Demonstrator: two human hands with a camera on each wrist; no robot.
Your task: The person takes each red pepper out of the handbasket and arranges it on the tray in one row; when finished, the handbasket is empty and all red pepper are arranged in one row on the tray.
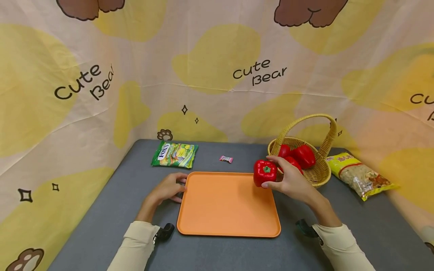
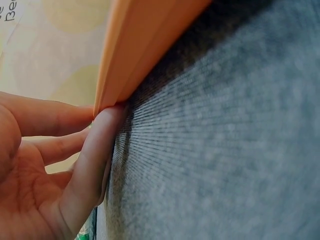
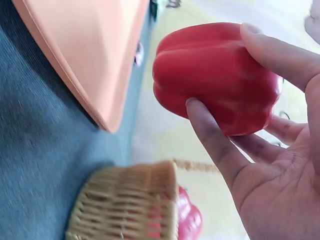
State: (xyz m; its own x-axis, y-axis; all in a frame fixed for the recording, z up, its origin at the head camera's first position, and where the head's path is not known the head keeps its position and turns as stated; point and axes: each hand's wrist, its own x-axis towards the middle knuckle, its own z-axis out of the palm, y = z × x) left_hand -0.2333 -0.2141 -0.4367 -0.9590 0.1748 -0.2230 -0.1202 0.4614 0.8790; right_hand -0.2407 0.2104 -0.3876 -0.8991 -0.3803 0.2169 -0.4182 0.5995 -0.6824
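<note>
A red bell pepper (image 1: pixel 265 173) is pinched between the thumb and fingers of my right hand (image 1: pixel 292 182), above the right far corner of an orange tray (image 1: pixel 228 203). Its smooth lobed side fills the middle of the right wrist view, clear of the tray. My left hand (image 1: pixel 169 188) is at the tray's left edge. The left wrist view shows its thumb and a finger (image 2: pixel 55 117) pinching the tray rim (image 2: pixel 112 92). Just behind the right hand stands a yellow wicker basket (image 1: pixel 326 174) with several red peppers (image 1: pixel 304 156) inside, partly hidden by the hand.
Behind the tray on the grey table (image 1: pixel 217 254) lie a green Fox's candy bag (image 1: pixel 175 154) and a small pink wrapped candy (image 1: pixel 226 159). A yellow-and-clear food packet (image 1: pixel 361 175) lies right of the basket. Printed cloth (image 1: pixel 210 60) hangs around the table.
</note>
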